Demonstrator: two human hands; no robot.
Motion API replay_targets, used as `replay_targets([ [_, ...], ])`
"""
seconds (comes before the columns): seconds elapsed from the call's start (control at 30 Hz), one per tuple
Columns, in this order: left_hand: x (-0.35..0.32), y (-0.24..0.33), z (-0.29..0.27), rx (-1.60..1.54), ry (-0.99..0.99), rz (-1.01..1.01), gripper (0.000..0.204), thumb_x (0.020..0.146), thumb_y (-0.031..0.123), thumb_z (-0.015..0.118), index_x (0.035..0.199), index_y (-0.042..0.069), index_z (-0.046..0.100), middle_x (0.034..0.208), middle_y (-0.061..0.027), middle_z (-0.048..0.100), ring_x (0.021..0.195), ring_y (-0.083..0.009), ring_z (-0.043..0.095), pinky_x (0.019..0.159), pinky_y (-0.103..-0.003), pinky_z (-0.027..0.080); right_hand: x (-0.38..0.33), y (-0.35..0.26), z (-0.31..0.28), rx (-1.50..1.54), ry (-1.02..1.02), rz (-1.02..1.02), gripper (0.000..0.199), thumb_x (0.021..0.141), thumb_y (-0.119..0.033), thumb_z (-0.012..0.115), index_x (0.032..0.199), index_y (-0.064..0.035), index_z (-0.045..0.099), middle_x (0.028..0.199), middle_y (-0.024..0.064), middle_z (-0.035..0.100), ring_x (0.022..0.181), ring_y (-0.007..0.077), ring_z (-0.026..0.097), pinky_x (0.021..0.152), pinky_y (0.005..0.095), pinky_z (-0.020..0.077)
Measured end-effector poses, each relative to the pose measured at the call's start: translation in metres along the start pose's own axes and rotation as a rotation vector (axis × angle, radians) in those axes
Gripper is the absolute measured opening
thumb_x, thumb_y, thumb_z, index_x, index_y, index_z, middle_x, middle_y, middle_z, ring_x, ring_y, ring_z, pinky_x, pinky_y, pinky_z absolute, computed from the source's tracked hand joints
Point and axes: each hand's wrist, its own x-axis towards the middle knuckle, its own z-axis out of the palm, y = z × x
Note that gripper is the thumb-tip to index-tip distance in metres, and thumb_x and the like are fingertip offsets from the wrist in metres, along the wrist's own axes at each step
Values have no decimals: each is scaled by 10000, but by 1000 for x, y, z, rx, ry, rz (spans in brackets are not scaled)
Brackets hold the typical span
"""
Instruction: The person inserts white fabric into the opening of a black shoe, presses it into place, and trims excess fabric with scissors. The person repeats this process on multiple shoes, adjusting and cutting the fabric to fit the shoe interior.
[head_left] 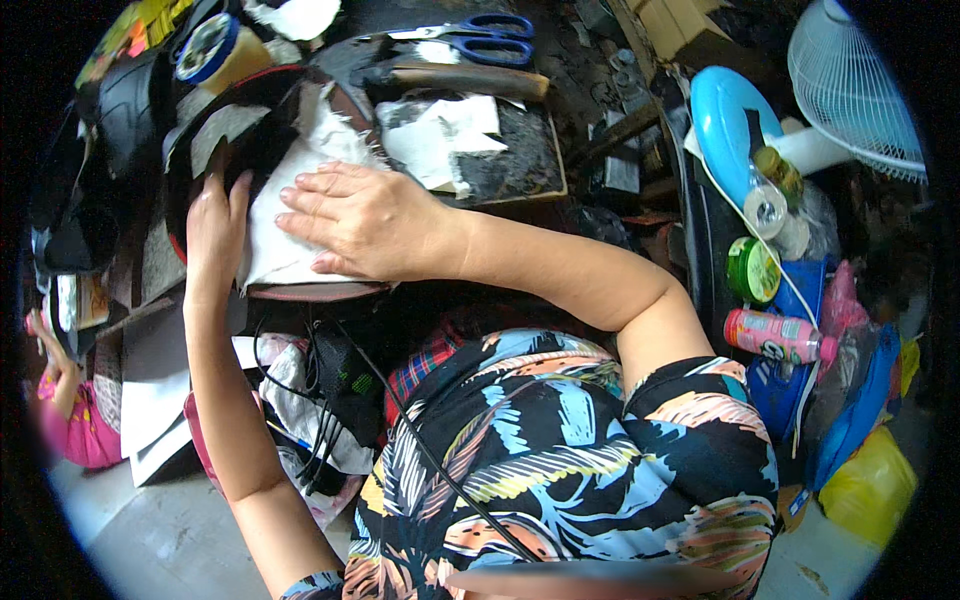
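The white sheet (300, 190) under the right hand (365, 220) looks like soft cloth with frayed, fuzzy edges. The scissors (470, 40) far off have shiny metal blades and smooth blue plastic handles. On the right, the pink bottle (780, 335) is glossy plastic. The near shirt (560, 460) is smooth printed cloth.

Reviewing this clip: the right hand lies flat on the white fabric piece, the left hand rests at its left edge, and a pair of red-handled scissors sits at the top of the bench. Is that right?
Not quite. In the head view the scissors have blue handles, not red. The rest holds: the right hand lies flat on the white fabric piece, and the left hand rests at its left edge.
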Motion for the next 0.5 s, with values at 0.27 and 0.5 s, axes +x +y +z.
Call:
replay_targets([
  [0.27, 21, -6, -1, 246, 272, 365, 339, 940, 170, 631, 1229, -2, 593, 1176, -209, 632, 1111, -385, 590, 971, -414, 461, 32, 6, 13, -28, -35, 119, 587, 816, -377, 714, 1287, -50, 589, 1191, 149, 663, 1190, 280, 594, 1086, 403, 397],
  [0.5, 23, -15, 3, -4, 106, 332, 261, 907, 103, 656, 1162, 47, 659, 1149, -139, 665, 1119, -307, 610, 967, -371, 469, 28, 4, 25, -1, 75, 160, 502, 802, -330, 727, 1200, -38, 640, 1190, 147, 671, 1177, 281, 605, 1074, 419, 412],
])
